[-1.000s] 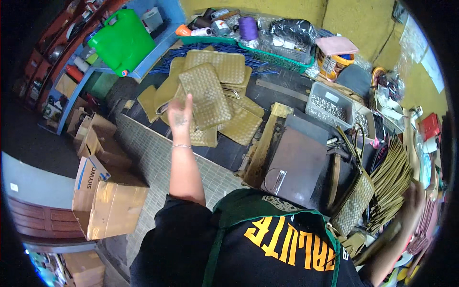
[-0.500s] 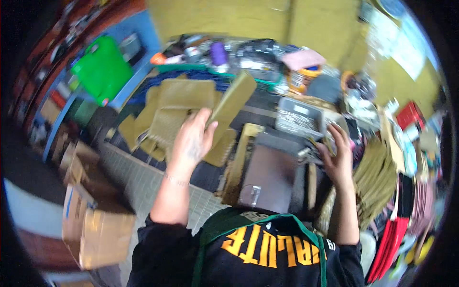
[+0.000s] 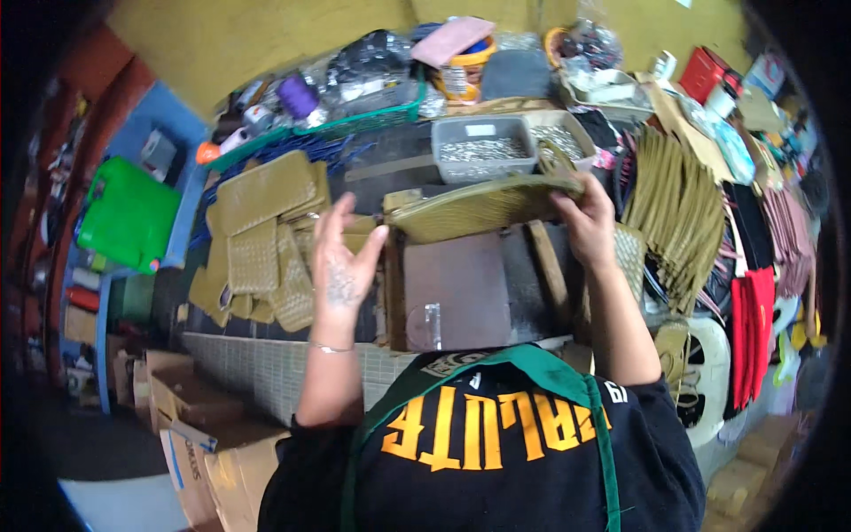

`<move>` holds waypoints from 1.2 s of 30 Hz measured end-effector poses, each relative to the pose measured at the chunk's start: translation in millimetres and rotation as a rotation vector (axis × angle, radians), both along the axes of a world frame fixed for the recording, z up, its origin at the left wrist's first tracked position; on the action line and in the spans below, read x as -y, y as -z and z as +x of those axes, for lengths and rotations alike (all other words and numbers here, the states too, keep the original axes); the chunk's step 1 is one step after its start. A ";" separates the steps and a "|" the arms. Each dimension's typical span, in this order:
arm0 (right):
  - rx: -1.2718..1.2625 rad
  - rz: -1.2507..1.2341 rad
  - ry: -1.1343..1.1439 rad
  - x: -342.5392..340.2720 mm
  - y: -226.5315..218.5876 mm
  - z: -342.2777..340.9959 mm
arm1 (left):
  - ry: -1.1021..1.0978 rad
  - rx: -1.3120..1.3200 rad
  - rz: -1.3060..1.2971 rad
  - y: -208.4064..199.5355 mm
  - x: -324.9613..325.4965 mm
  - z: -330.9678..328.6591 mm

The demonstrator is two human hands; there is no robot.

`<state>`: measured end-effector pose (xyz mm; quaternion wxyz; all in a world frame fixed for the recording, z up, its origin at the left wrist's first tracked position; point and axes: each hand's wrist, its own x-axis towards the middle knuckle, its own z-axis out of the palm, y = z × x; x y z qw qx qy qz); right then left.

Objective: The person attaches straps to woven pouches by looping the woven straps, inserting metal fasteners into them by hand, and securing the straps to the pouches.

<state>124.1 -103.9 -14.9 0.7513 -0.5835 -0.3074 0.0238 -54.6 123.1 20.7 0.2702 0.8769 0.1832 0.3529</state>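
My right hand (image 3: 587,222) pinches the right end of an olive, woven-textured panel (image 3: 479,211), thumb in front. The panel is tilted on its long edge above a flat brown board (image 3: 456,288). A short olive strap or flap shows at the gripped end; how it joins the panel cannot be made out. Near the panel's left end, my left hand (image 3: 341,262) is raised and slightly blurred, its fingers apart and nothing in it. Left of that hand lies a loose pile of similar olive panels (image 3: 257,253).
Behind the panel stand a grey bin (image 3: 483,164) and a second bin (image 3: 567,142), both with small metal parts. A wooden stick (image 3: 548,270) lies beside the board. Olive strips (image 3: 678,213) hang at right. Cardboard boxes (image 3: 235,470) sit lower left, a green jerrycan (image 3: 128,213) farther left.
The olive panel has passed from my left hand to my right and moved rightward over the board. My left hand has let go. The whole view has shifted.
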 end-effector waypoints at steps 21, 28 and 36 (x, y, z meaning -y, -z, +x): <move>0.210 -0.137 -0.450 -10.4 -34.7 -99.9 | 1.185 -0.227 -0.680 -15.4 31.4 84.3; -0.073 -0.237 -0.140 -30.9 -54.7 -50.1 | 1.302 -0.494 -0.569 -6.4 27.4 94.6; 0.365 -0.411 0.348 -62.0 -33.1 -44.3 | 1.136 -0.520 -0.851 4.5 -2.9 108.0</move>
